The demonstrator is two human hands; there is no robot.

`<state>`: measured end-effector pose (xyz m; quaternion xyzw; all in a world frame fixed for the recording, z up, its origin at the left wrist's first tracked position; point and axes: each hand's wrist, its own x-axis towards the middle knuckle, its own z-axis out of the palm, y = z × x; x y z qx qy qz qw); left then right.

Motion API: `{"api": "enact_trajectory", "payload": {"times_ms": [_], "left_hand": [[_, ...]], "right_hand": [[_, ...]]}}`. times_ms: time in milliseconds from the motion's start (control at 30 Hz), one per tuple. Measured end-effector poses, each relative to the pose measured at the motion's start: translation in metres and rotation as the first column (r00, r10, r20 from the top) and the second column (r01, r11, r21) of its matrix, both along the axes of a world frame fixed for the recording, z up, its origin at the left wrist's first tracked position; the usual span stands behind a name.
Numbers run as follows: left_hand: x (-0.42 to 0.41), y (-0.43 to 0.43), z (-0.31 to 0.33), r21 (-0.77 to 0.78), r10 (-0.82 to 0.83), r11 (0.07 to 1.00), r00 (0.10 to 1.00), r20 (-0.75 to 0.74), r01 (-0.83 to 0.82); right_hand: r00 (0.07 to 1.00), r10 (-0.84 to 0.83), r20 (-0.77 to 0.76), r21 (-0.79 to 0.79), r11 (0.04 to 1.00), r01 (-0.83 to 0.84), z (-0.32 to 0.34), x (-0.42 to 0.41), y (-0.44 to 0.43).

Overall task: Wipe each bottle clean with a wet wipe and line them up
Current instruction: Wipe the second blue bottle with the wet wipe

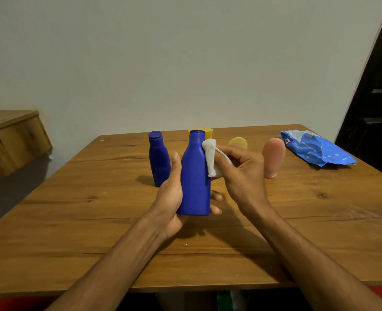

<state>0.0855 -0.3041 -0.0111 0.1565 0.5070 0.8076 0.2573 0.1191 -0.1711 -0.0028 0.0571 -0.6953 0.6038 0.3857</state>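
Forearms reach over a brown wooden desk (73, 221) against a pale wall (185, 63). Left hand (172, 198) wraps its fingers round the upright blue bottle (195, 176) mid-desk; right hand (241, 173) pinches a white wipe (210, 156) against its shoulder. Behind stand a darker blue bottle (159, 160) and a pink bottle (273, 158); a wipe pack (315, 149) lies far right.

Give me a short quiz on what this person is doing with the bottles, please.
1. True or false: the left hand grips the big blue bottle.
2. Where does the right hand press the white wipe on that bottle? A) base B) shoulder C) top of the cap
3. Fill in: the wipes packet lying on the table at far right is ____.
Key: 1 true; 2 B; 3 blue.
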Motion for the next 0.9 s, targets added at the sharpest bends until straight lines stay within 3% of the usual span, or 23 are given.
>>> {"api": "enact_trajectory", "payload": {"times_ms": [300, 567, 700, 900], "left_hand": [[-0.014, 0.003, -0.004, 0.046, 0.266, 0.96, 0.95, 0.166, -0.277], [-0.024, -0.004, -0.001, 0.083, 0.172, 0.98, 0.98, 0.104, -0.18], [-0.021, 0.001, -0.003, 0.021, 0.268, 0.963, 0.963, 0.039, -0.269], [-0.018, 0.006, -0.008, -0.071, 0.23, 0.969, 0.971, -0.068, -0.235]], "right_hand": [[0.998, -0.031, 0.056, 0.213, 0.977, 0.019, -0.007, -0.003, -0.003], [0.993, 0.053, 0.103, 0.313, 0.946, -0.083, -0.007, 0.001, -0.007], [0.997, -0.072, -0.003, 0.314, 0.947, 0.069, -0.007, -0.002, -0.006], [0.979, -0.184, -0.09, 0.271, 0.941, 0.202, -0.007, -0.006, -0.002]]}}
